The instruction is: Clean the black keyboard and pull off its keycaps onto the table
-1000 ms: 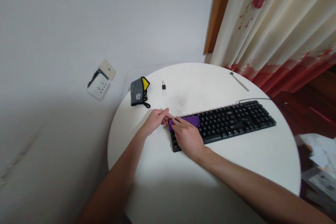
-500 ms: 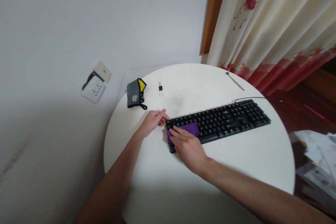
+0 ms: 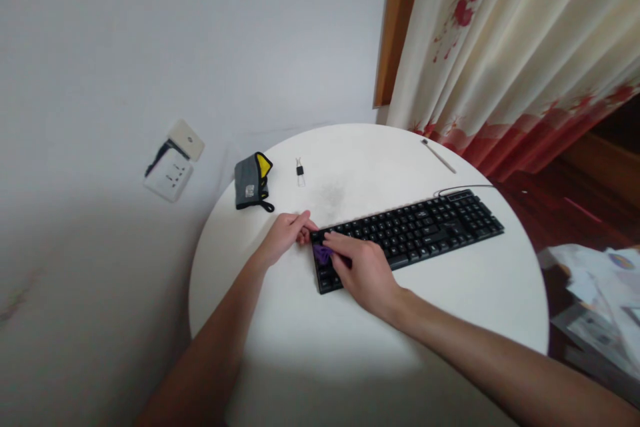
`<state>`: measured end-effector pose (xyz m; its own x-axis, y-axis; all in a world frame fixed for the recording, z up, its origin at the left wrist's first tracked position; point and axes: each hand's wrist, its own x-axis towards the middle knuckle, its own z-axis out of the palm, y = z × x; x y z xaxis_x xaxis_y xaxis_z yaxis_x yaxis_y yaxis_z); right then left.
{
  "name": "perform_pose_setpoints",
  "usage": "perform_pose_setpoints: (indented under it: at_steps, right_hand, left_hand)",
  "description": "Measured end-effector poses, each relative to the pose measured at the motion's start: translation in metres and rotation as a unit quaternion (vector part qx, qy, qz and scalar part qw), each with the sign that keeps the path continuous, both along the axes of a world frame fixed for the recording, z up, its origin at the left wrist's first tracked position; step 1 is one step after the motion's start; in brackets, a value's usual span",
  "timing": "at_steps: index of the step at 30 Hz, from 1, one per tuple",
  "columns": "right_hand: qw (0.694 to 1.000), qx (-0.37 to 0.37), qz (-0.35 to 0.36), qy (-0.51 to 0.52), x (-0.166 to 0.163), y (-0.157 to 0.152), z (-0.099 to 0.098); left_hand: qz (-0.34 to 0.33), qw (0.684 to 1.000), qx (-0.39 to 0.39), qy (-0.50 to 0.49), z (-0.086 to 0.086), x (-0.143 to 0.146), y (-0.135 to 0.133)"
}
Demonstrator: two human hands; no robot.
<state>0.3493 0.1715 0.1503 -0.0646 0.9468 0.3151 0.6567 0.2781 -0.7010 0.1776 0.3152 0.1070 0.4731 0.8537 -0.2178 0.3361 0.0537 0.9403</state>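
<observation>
A black keyboard (image 3: 410, 237) lies at a slant on the round white table (image 3: 470, 307). My right hand (image 3: 367, 273) is over its left end, with the fingers pinched on a bunched purple cloth (image 3: 323, 253) that rests on the leftmost keys. Part of the cloth is hidden under the fingers. At the keyboard's far left corner is my left hand (image 3: 287, 233), its fingers curled and the thumb and forefinger at the edge, gripping the corner.
Behind my left hand lie a folded grey and yellow cloth (image 3: 250, 183) and a binder clip (image 3: 300, 172). A toothbrush (image 3: 439, 156) lies near the far right edge, by the keyboard's cable (image 3: 465, 187). The wall and a curtain (image 3: 480, 80) border the table.
The purple cloth, spread flat over the keys before, is now bunched up in my right hand's fingers. My left hand stays at the keyboard's corner. The whole view has shifted slightly.
</observation>
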Motion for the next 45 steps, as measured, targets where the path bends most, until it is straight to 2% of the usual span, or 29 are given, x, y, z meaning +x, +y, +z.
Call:
perform_pose_setpoints:
  at_steps: [4, 7, 12, 17, 27, 33, 38, 41, 45]
  right_hand:
    - [0.996, 0.019, -0.087, -0.003, 0.014, 0.027, 0.017]
    - [0.994, 0.027, -0.097, -0.047, 0.015, 0.039, 0.014]
    - [0.993, -0.007, -0.031, -0.115, -0.003, 0.034, -0.014]
    - [0.99, 0.028, 0.017, -0.138, -0.015, 0.016, -0.03]
    - [0.985, 0.034, 0.104, -0.134, -0.023, -0.028, -0.038]
    - [0.99, 0.009, 0.126, -0.069, -0.023, -0.038, -0.022]
    - [0.999, -0.017, 0.047, 0.0, -0.009, -0.025, 0.003]
    - [0.999, -0.021, -0.035, -0.003, 0.009, -0.005, 0.018]
    - [0.99, 0.019, -0.131, -0.038, 0.029, 0.023, 0.031]
  left_hand:
    - [0.002, 1.0, 0.004, 0.003, 0.001, 0.0, 0.0]
    - [-0.001, 1.0, 0.003, 0.004, 0.001, 0.0, 0.001]
    - [0.001, 1.0, -0.008, -0.004, 0.001, 0.0, 0.001]
    - [0.006, 1.0, -0.014, -0.004, 0.002, 0.002, 0.0]
    - [0.003, 1.0, -0.007, 0.0, 0.002, 0.001, 0.0]
    - [0.001, 1.0, -0.004, -0.001, 0.002, 0.001, 0.002]
    - [-0.003, 1.0, -0.001, -0.001, 0.003, 0.001, 0.001]
    - [-0.004, 1.0, 0.006, 0.009, 0.002, 0.001, -0.001]
    - [0.006, 1.0, -0.007, 0.009, 0.002, 0.001, 0.0]
